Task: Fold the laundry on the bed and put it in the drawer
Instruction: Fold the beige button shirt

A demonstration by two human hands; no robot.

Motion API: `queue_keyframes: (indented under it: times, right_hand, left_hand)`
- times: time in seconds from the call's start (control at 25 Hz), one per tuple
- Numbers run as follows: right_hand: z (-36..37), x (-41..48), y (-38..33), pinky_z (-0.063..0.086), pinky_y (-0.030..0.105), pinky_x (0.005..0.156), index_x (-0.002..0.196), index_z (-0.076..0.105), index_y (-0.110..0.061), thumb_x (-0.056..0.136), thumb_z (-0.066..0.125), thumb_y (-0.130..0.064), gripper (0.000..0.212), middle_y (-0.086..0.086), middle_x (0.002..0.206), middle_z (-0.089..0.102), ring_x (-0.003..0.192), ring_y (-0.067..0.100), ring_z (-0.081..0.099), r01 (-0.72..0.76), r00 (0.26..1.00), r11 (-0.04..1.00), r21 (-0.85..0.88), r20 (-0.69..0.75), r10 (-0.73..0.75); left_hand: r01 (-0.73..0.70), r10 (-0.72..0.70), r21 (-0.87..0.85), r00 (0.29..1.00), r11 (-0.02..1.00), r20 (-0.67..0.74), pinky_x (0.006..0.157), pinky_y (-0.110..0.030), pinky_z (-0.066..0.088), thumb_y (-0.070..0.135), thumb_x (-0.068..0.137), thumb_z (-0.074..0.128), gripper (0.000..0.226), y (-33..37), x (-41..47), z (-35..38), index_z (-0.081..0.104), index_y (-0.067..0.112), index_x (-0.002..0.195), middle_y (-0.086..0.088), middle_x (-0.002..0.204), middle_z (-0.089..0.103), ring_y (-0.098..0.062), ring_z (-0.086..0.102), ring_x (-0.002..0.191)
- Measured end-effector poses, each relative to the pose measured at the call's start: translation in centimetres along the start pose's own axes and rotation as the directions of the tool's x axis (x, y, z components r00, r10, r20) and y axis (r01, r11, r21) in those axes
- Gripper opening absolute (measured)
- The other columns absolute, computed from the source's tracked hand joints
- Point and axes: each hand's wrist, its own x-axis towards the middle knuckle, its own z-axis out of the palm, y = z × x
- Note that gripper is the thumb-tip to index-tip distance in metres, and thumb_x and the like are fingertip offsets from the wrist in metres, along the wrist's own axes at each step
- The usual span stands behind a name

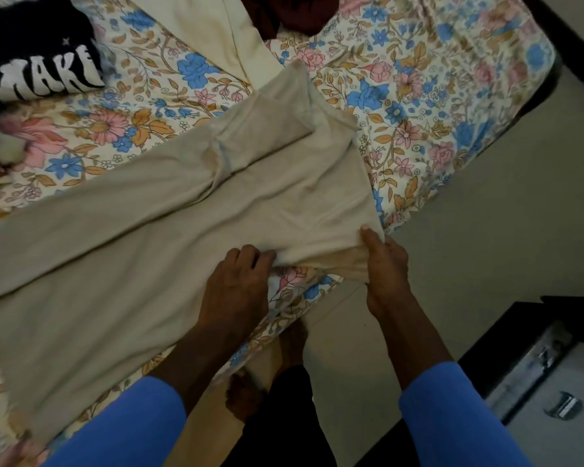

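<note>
1. Where it is: the beige trousers [182, 230] lie spread across the floral bed [435, 96]. The legs run off to the left, and the waist end is at the bed's near edge, by both hands.
2. Left hand [240, 281]: knuckles up, fingers curled over and pinching the near waist edge.
3. Right hand [386, 264]: grips the waist corner w/ thumb on top of the cloth. That corner is lifted a bit off the bed.
4. Step in hand, as I read it: squaring up the waist for the first fold (the legs aren't stacked yet; they lie side by side w/ a ridge btwn them).
5. To do it well: keep both grips on the waistband and pull taut & even. Bring the near half over the far half so the seams meet, then flatten the bunched ridge before folding lengthwise.
6. Risk: the near edge sits at the bed's side, so the cloth could slip to the floor if released.
7. Rest: a black garment [38, 62] w/ white letters is top left. A cream cloth [216, 28] lies just beside the trousers' far corner. The drawer front [553, 399] is lower right; can't tell if it's open.
</note>
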Motion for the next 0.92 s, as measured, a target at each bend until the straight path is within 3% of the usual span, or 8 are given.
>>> queue_keyframes:
  times: [0.2,0.36,0.48,0.56,0.64,0.72,0.84,0.92]
  right_hand:
    - [0.5,-0.8,-5.3,0.062,0.039,0.07,0.101,0.06,-0.016,0.094,0.074,-0.019,0.015,0.007,0.109,0.066,0.091,0.024,0.067,-0.15,0.985,0.986,-0.076,0.072,0.155]
    - [4.4,0.7,-11.5,0.054,0.027,0.044,0.121,0.059,-0.004,0.096,0.067,-0.016,0.028,0.017,0.113,0.069,0.06,0.018,0.071,-0.064,0.99,0.994,-0.091,0.122,0.075]
    - [10.3,1.7,-15.3,0.061,0.032,0.056,0.126,0.059,-0.003,0.101,0.061,-0.021,0.031,0.017,0.108,0.074,0.073,0.022,0.076,0.042,0.965,0.999,0.001,0.259,-0.041]
    - [13.3,2.6,-15.2,0.066,0.043,0.076,0.124,0.061,-0.006,0.104,0.053,-0.026,0.029,0.018,0.109,0.074,0.09,0.031,0.077,0.171,0.939,0.983,-0.071,0.313,-0.141]
    - [14.3,4.1,-13.1,0.06,0.052,0.094,0.128,0.063,-0.009,0.098,0.051,-0.026,0.036,0.019,0.122,0.07,0.109,0.037,0.07,0.39,0.91,0.818,-0.423,0.315,-0.271]
    - [13.2,5.3,-10.2,0.054,0.051,0.101,0.134,0.061,-0.015,0.092,0.052,-0.036,0.048,0.014,0.134,0.063,0.119,0.034,0.063,0.518,0.854,0.521,-0.678,0.376,-0.359]
    - [11.7,6.2,-6.6,0.041,0.056,0.11,0.144,0.051,-0.018,0.095,0.055,-0.04,0.054,0.015,0.15,0.046,0.137,0.039,0.044,0.568,0.779,0.121,-0.814,0.484,-0.398]
    - [12.2,4.9,-4.7,0.038,0.055,0.11,0.14,0.051,-0.016,0.093,0.059,-0.035,0.05,0.015,0.149,0.044,0.139,0.037,0.04,0.594,0.661,-0.045,-0.803,0.519,-0.542]
  left_hand:
    - [0.186,-0.176,-0.276,0.983,0.943,0.062,0.068,-0.031,0.042,0.032,0.089,0.055,0.029,-0.2,2.0,-4.9,0.075,0.026,0.109,0.003,0.096,0.062,-0.02,0.06,0.085]
    - [0.338,-0.233,-0.478,0.935,0.811,0.267,0.073,-0.031,0.05,0.021,0.099,0.054,0.022,-3.2,6.9,-10.2,0.076,0.022,0.096,0.002,0.09,0.071,-0.017,0.065,0.084]
    - [0.437,-0.333,-0.486,0.898,0.757,0.288,0.09,-0.043,0.054,0.016,0.099,0.056,0.02,-7.2,11.6,-11.4,0.076,0.011,0.1,-0.009,0.099,0.072,-0.028,0.066,0.097]
    - [0.486,-0.416,-0.43,0.874,0.761,0.251,0.093,-0.041,0.052,0.023,0.097,0.062,0.025,-9.8,13.0,-10.7,0.07,0.015,0.12,-0.008,0.116,0.069,-0.029,0.064,0.106]
    - [0.511,-0.446,-0.392,0.86,0.765,0.249,0.09,-0.035,0.048,0.026,0.092,0.069,0.049,-11.2,12.9,-9.4,0.056,0.017,0.139,-0.007,0.123,0.064,-0.029,0.061,0.114]
    - [0.48,-0.445,-0.416,0.876,0.772,0.185,0.086,-0.032,0.043,0.026,0.089,0.074,0.061,-11.4,11.6,-8.3,0.049,0.015,0.144,-0.005,0.121,0.062,-0.028,0.06,0.114]
    - [0.482,-0.478,-0.302,0.873,0.822,0.094,0.092,-0.043,0.048,0.023,0.085,0.074,0.069,-10.2,7.8,-7.0,0.043,0.018,0.146,-0.013,0.131,0.055,-0.034,0.058,0.115]
    - [0.529,-0.533,-0.092,0.846,0.843,-0.017,0.089,-0.051,0.048,0.011,0.079,0.069,0.07,-9.5,4.0,-6.4,0.044,0.019,0.144,-0.016,0.128,0.053,-0.037,0.057,0.111]
